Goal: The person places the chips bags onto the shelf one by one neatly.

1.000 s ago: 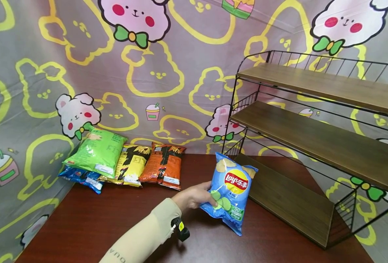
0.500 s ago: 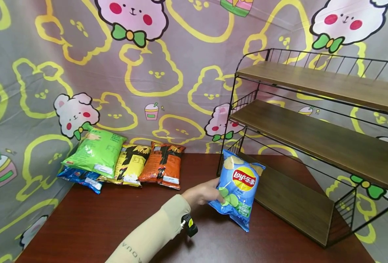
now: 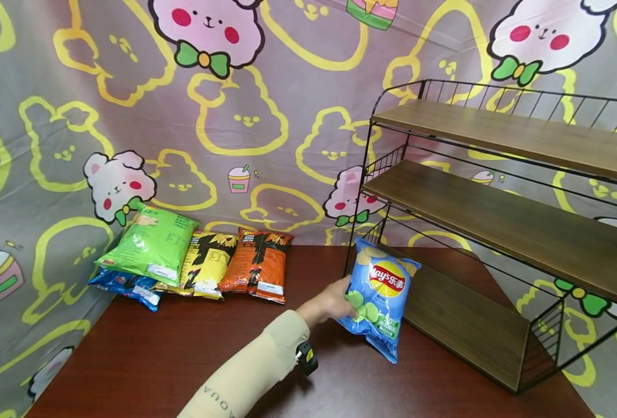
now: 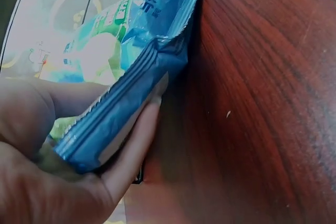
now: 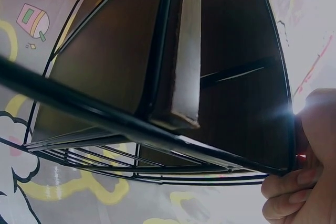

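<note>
My left hand [image 3: 331, 300] pinches a blue Lay's potato chip bag [image 3: 380, 299] by its lower left side, thumb on the front. The bag is tilted, raised in front of the left end of the shelf rack [image 3: 465, 316]. In the left wrist view, the fingers [image 4: 137, 150] lie behind the sealed edge of the chip bag [image 4: 123, 111], close to the tabletop. My right hand [image 5: 310, 171] is outside the head view. Seen from its wrist, it has curled fingers around the rack's dark metal frame [image 5: 286, 170] at a corner; part of the grip is hidden.
At the back left of the brown table [image 3: 183, 354] lie a green bag [image 3: 151, 241] on a blue bag [image 3: 125, 285], a yellow bag [image 3: 209, 264] and an orange bag [image 3: 256, 264]. The rack has three wooden shelves with wire sides. A patterned cloth [image 3: 266, 174] hangs behind.
My left hand has carried the blue chip bag to the right, closer to the rack, then nearly stopped. The other bags and the rack stay in place; the head view has shifted slightly.
</note>
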Motion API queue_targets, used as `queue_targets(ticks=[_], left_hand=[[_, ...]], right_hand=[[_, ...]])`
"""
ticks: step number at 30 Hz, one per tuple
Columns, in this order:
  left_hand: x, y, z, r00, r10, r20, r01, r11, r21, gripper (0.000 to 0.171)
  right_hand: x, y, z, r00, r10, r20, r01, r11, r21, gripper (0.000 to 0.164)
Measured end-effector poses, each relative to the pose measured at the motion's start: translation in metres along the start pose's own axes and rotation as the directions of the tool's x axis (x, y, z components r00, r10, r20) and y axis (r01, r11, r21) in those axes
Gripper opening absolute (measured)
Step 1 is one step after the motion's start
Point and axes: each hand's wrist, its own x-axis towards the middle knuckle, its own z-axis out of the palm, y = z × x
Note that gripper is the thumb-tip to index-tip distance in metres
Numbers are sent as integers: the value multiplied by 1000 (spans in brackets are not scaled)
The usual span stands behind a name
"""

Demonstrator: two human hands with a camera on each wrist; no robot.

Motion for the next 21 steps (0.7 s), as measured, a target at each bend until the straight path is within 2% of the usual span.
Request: queue_targets(ticks=[2,5,8,12,13,15,17,18,19,21], left_hand=[[1,1,-1,999,11,-46,-6,993,116,77],[0,2,-2,997,21,-74,2,955,296,77],[0,6,-2,997,9,-80,25,911,412,80],[2,9,-1,994,0,-108,53,875,481,76],[2,9,-1,993,-1,-117,58,870,490,76],[4,9,0,991,1,-137,68,863,500,77],[5,10,0,987,7,-160,76,857,510,77],[6,10,1,985,15,-174,78,852,517,77],[7,10,1,981,24,-191,82,846,527,77],[9,10,2,972,59,-227,79,828,555,75]], right_hand=[[-1,2,-1,997,42,-72,-47,997,-66,33],[1,6,0,977,117,-176,-135,986,-94,40],[5,10,1,965,155,-210,-162,987,-16,46],[3,13,3,961,157,-228,-141,986,86,45],[1,13,4,967,124,-222,-103,989,102,43],[-4,1,14,966,95,-241,-65,990,129,40],[-7,-14,24,965,77,-250,-51,993,108,35],[-7,-17,26,962,93,-258,-71,993,92,39],[-6,-18,26,963,75,-261,-65,997,44,38],[-6,-22,28,956,103,-275,-107,994,0,38]])
